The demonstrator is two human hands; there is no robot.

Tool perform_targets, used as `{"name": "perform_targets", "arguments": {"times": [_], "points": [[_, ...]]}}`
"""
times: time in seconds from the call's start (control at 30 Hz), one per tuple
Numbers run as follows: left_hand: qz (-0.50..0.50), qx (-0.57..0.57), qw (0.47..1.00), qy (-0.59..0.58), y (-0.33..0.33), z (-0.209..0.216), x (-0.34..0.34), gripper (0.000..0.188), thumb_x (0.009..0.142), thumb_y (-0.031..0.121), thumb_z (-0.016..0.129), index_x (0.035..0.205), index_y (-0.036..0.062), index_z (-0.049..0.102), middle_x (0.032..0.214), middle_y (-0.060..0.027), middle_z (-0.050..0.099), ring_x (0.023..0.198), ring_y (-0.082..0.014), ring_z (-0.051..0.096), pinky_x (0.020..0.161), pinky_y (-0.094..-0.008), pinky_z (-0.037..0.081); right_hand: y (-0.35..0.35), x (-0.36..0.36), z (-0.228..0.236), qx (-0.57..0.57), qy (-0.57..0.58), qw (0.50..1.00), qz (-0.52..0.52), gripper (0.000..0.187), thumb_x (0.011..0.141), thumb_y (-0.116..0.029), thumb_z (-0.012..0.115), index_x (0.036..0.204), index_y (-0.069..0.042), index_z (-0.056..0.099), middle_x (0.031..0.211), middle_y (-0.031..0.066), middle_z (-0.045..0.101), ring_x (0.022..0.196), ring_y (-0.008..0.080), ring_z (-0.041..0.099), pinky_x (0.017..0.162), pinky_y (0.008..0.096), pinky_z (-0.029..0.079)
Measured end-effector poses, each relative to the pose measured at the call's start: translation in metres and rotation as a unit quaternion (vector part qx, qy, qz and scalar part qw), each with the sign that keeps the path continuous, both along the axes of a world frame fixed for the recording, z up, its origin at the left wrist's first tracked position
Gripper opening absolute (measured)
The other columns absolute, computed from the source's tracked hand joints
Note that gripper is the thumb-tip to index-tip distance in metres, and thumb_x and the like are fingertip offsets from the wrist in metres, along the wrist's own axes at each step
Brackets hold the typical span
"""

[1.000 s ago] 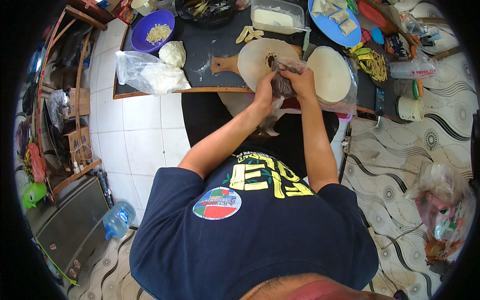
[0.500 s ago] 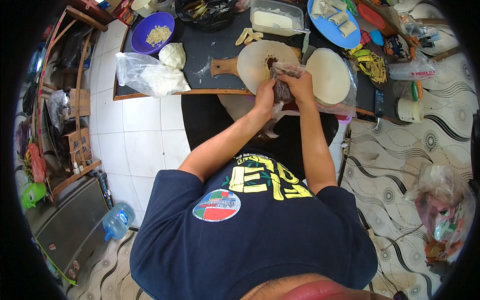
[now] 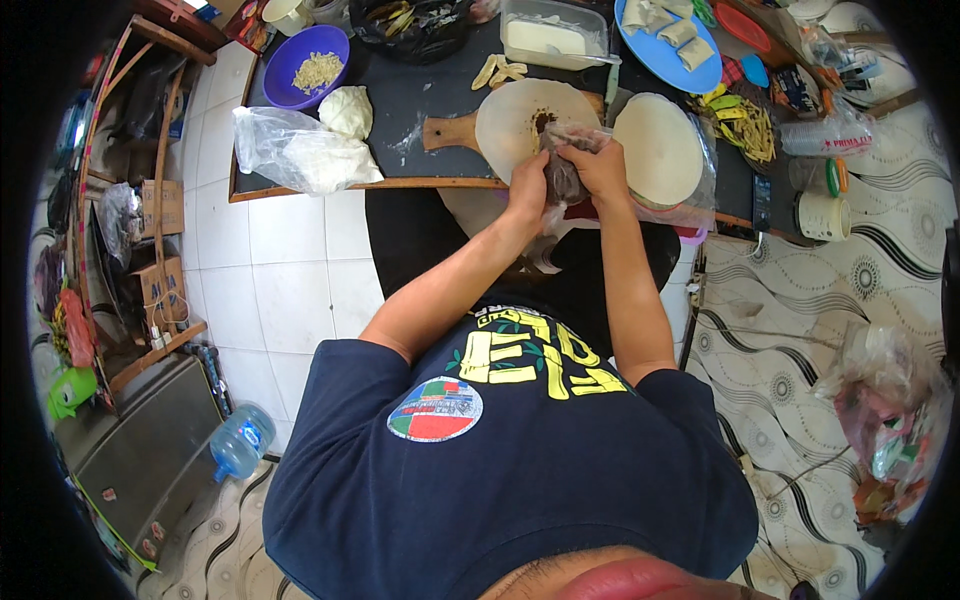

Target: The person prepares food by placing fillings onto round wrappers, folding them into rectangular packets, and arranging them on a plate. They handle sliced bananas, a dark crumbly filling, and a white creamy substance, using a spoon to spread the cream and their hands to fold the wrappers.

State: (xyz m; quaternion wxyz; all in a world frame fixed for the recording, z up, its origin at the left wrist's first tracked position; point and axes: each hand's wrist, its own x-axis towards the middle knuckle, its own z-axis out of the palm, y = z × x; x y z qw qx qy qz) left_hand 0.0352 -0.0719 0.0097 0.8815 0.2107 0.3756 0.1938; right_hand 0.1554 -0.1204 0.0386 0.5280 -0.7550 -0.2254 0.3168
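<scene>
Both hands grip a clear plastic bag of dark brown granules (image 3: 567,183) at the table's front edge. My left hand (image 3: 528,186) is closed on the bag's left side, and my right hand (image 3: 598,172) is closed around its right side and top. Just beyond the bag lies a round pale wrapper sheet (image 3: 505,122) on a wooden board with a handle (image 3: 452,132). Some brown granules (image 3: 543,122) are scattered on the sheet. To the right of my right hand rests a stack of round wrapper sheets (image 3: 658,150) on plastic.
Banana slices (image 3: 497,73) lie behind the board, near a clear tub of white batter (image 3: 545,42). A blue plate (image 3: 690,62) holds several folded rolls. At the left are a purple bowl (image 3: 285,70) of chopped pale food and bags of white flour (image 3: 335,165). Banana peels (image 3: 745,128) lie at right.
The hands and bag stay almost in place over the sheet's near edge. The whole view has shifted very slightly.
</scene>
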Motion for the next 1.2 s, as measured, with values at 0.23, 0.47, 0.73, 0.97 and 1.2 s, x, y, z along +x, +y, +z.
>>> {"name": "perform_targets", "arguments": {"times": [0.23,0.47,0.73,0.97,1.2], "points": [[0.030,-0.001,0.999,0.012,0.000,0.009,-0.002,0.033,0.105,0.028,0.045,0.122,0.0026,0.060,0.112,-0.0096,0.067,0.101,-0.0217,0.068,0.083,-0.0411,0.056,-0.001,-0.003,0.006,0.038,0.029,0.999,-0.004,0.028,0.075,-0.003,0.079,0.101,0.004,0.073,0.092,0.0112,0.074,0.080,0.0164,0.069,0.073,0.0300,0.056],[0.015,0.033,0.998,0.051,0.001,0.023,-0.003,0.032,0.105,0.027,0.045,0.118,0.0026,0.061,0.109,-0.0082,0.067,0.095,-0.0204,0.067,0.077,-0.0392,0.055,0.001,-0.006,0.018,0.006,0.017,1.000,0.008,0.033,0.078,-0.004,0.083,0.108,0.004,0.072,0.100,0.0106,0.074,0.087,0.0161,0.070,0.079,0.0291,0.056],[0.007,0.031,0.999,0.039,0.002,0.029,-0.007,0.033,0.106,0.029,0.044,0.118,0.0030,0.061,0.108,-0.0072,0.067,0.094,-0.0191,0.067,0.074,-0.0373,0.054,-0.002,-0.004,0.003,0.018,0.019,1.000,-0.007,0.032,0.078,-0.002,0.082,0.107,0.005,0.071,0.099,0.0107,0.074,0.086,0.0158,0.070,0.078,0.0289,0.056],[0.021,0.041,0.999,0.001,0.003,0.004,-0.001,0.035,0.107,0.028,0.043,0.123,0.0017,0.059,0.116,-0.0100,0.065,0.103,-0.0212,0.066,0.085,-0.0393,0.056,-0.001,-0.007,0.008,0.033,0.041,0.998,-0.024,0.032,0.077,-0.008,0.083,0.104,0.006,0.072,0.098,0.0120,0.074,0.083,0.0171,0.068,0.075,0.0300,0.055],[0.005,-0.003,0.999,-0.044,0.001,0.012,-0.002,0.032,0.104,0.022,0.050,0.122,-0.0019,0.060,0.112,-0.0112,0.068,0.099,-0.0217,0.069,0.086,-0.0397,0.057,-0.010,-0.010,0.015,0.031,0.057,0.998,-0.021,0.029,0.084,-0.006,0.076,0.111,0.005,0.072,0.102,0.0105,0.074,0.089,0.0169,0.070,0.080,0.0296,0.055]]}}
